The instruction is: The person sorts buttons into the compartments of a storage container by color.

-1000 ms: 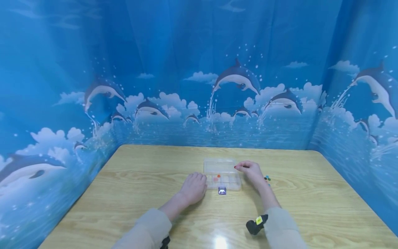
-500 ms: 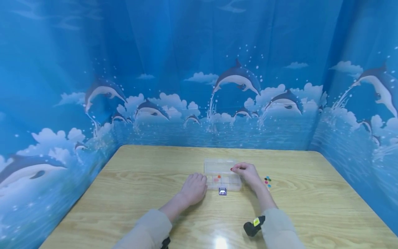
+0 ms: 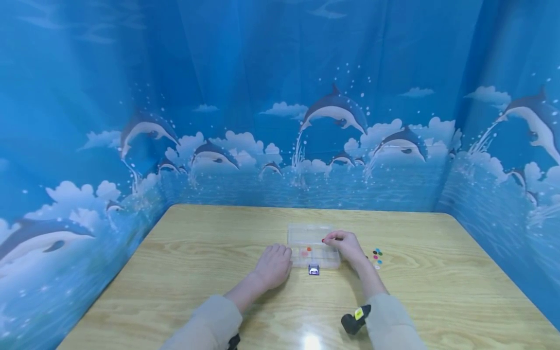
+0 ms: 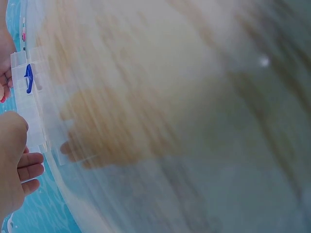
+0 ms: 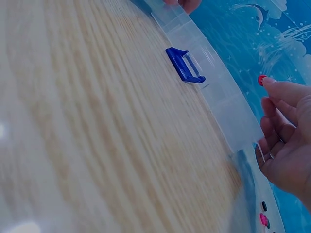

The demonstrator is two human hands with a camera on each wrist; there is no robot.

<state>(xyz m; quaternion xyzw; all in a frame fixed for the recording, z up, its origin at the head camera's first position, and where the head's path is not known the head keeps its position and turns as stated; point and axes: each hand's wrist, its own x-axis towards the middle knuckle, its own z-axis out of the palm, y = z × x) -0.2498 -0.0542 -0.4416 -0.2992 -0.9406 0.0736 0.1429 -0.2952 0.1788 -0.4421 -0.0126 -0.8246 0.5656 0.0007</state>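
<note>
While the right hand (image 3: 347,245) pinches a red button (image 5: 262,79), I'd guess placing; next, lower into box (image 5: 218,99) beneath; left hand (image 3: 272,266) grip unclear

the button (image 5: 261,80) is red, latch (image 5: 177,64) blue, table (image 3: 210,238) tan-grained, curtain (image 3: 245,187) dolphin-patterned, one small piece (image 3: 308,249) perhaps orange.

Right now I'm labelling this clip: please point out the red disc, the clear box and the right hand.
Red disc (image 5: 261,80), right wrist view: its face.
Clear box (image 5: 221,102), right wrist view: its side wall.
Right hand (image 3: 347,245), head view: its back.
</note>
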